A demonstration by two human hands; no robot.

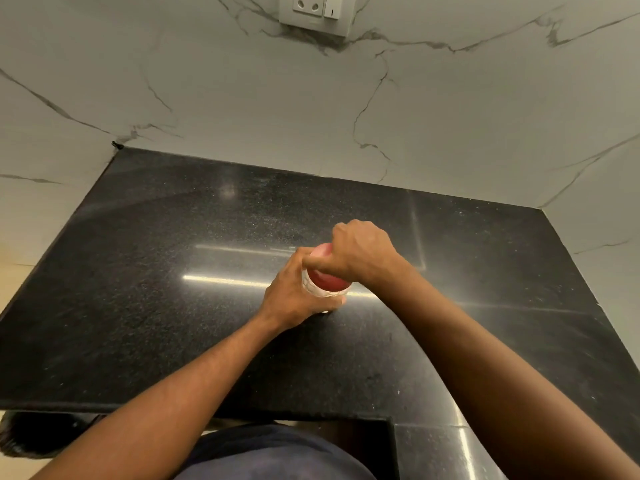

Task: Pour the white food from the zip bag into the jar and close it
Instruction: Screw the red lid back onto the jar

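Observation:
A small clear jar [320, 292] stands upright near the middle of the black granite counter [173, 271]. A red lid [329, 280] sits on top of it. My left hand [294, 296] wraps around the jar's body from the left. My right hand [360, 254] grips the red lid from above and the right, covering most of it. What the jar contains is hidden by my hands. No zip bag is in view.
Marble-patterned walls enclose the counter at the back and both sides. A wall socket and switch [317, 12] sit high on the back wall. The counter's front edge steps down at the lower right [433, 445].

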